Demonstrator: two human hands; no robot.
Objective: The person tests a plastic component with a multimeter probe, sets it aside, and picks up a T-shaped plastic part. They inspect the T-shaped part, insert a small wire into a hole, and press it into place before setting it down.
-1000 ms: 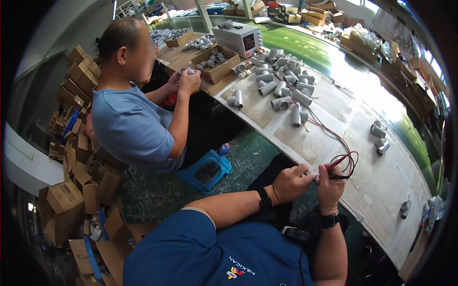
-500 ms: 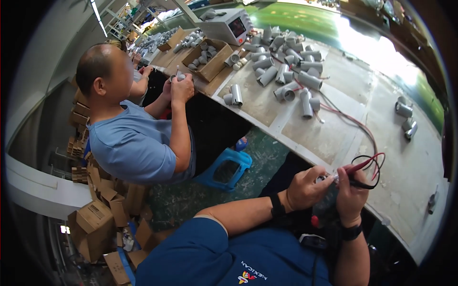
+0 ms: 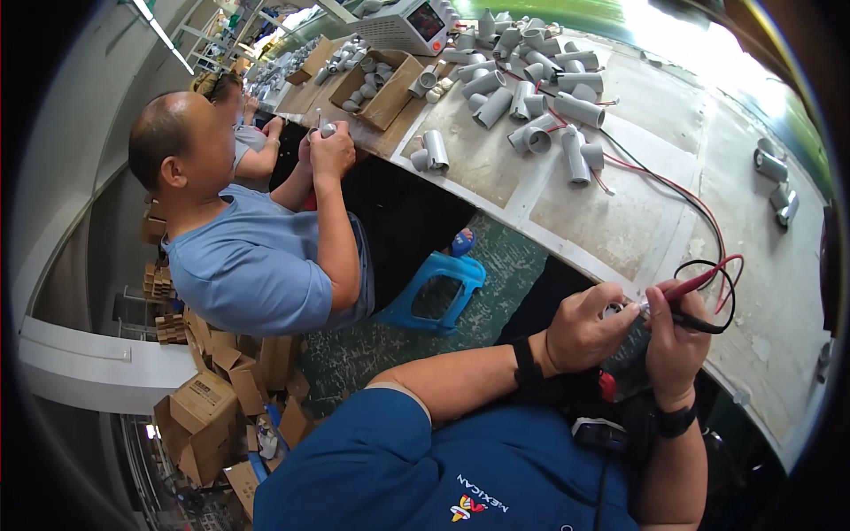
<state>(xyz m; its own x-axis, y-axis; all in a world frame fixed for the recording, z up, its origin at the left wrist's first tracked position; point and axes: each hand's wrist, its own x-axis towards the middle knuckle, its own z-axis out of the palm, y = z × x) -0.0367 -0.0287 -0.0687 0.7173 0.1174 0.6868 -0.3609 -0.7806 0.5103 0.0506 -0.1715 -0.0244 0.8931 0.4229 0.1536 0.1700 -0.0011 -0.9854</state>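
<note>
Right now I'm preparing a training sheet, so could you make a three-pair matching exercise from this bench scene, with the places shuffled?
1. Red pen-shaped probe
2. Blue plastic stool
3. Open brown cardboard box of grey tubular fittings

A. On the green floor
B. On the pale worktop
C. In the wearer's right hand

Pairs: 1-C, 2-A, 3-B

Parts [image 3: 580,108] heaped on table [image 3: 651,128]; carton [image 3: 396,107] left of heap; instrument [image 3: 390,31] behind carton; probe [image 3: 699,281] before and right of heap

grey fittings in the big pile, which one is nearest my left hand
The grey fitting at the near end of the pile, side branch facing right, thin wire beside it; the others lie farther from your left hand.
</note>
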